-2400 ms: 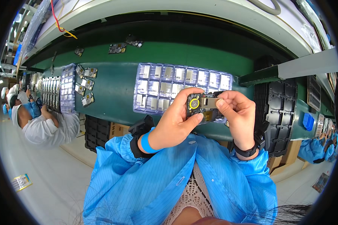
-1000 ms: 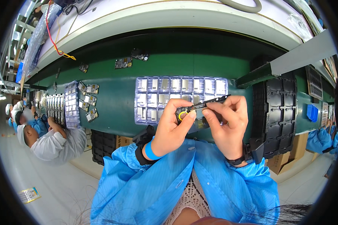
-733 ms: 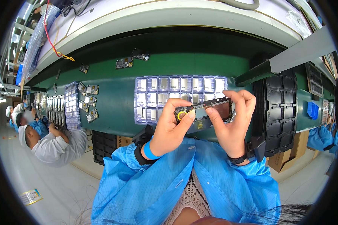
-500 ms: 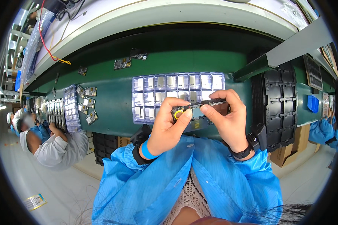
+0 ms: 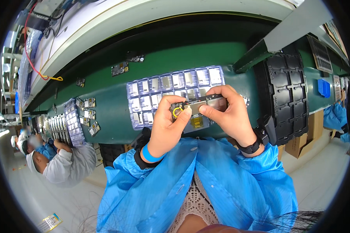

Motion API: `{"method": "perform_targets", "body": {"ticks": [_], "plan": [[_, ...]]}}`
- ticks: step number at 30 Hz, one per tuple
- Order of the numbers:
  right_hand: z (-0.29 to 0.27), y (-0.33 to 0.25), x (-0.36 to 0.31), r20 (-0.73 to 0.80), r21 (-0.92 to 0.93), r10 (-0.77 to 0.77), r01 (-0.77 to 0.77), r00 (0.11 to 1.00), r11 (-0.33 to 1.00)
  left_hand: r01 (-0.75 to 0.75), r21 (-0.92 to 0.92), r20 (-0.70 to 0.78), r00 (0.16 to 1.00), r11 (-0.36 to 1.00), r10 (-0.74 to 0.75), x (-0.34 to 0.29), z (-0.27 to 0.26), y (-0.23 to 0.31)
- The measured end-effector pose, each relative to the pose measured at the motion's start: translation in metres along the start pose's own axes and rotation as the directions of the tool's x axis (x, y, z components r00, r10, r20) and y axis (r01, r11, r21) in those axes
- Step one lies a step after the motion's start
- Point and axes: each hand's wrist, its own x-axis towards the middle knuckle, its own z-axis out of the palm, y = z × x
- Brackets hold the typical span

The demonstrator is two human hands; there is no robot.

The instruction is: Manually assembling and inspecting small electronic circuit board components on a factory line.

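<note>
A small dark circuit board (image 5: 217, 103) is held level in front of my chest by both hands. It carries a flat silver plate (image 5: 195, 106) at its middle and a yellow ring (image 5: 177, 112) near its left end. A gold-coloured patch shows just below the plate. My left hand (image 5: 166, 120) pinches the left end between thumb and fingers. On the other end my right hand (image 5: 237, 116) is closed, its thumb pressed on the silver plate. Behind the board lies a clear plastic tray (image 5: 133, 121) with silver rectangular parts in its pockets, partly hidden by my hands.
Several loose circuit boards (image 5: 89, 114) lie left, beside another clear tray (image 5: 74, 124). Black trays (image 5: 286, 97) are stacked at right, near a slanting metal post (image 5: 291, 29). A white shelf edge (image 5: 124, 27) overhangs the green bench. A person in white (image 5: 72, 167) sits at left.
The board has tilted so that its face and gold patch show more. My right thumb lies further over the silver plate. The whole view has shifted and turned slightly.
</note>
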Motion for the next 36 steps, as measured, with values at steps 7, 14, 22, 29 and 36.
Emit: {"method": "perform_targets", "body": {"ticks": [7, 14, 22, 29, 36], "plan": [[-0.012, 0.003, -0.013, -0.193, 0.071, 0.039, -0.026, 0.980, 0.997, 0.025, 0.051, 0.073, 0.997, 0.998, -0.029, 0.011, 0.019, -0.017], [-0.056, 0.056, -0.014, 0.055, 0.445, 0.276, -0.272, 0.959, 0.854, 0.072, 0.001, 0.047, 0.996, 0.997, -0.072, 0.026, 0.034, -0.035], [-0.246, 0.156, 0.036, -0.639, 0.262, 0.359, -0.247, 0.680, 0.933, 0.141, 0.037, 0.005, 0.990, 0.989, -0.142, 0.033, 0.026, -0.040], [-0.316, 0.239, 0.102, -0.694, 0.141, 0.452, -0.511, 0.560, 0.848, 0.170, 0.085, -0.186, 0.971, 0.982, -0.152, 0.033, -0.008, -0.049], [-0.293, 0.246, 0.100, -0.751, -0.527, 0.053, -0.646, 0.658, 0.552, 0.089, 0.090, -0.410, 0.911, 0.992, -0.044, 0.048, -0.054, -0.048]]}}
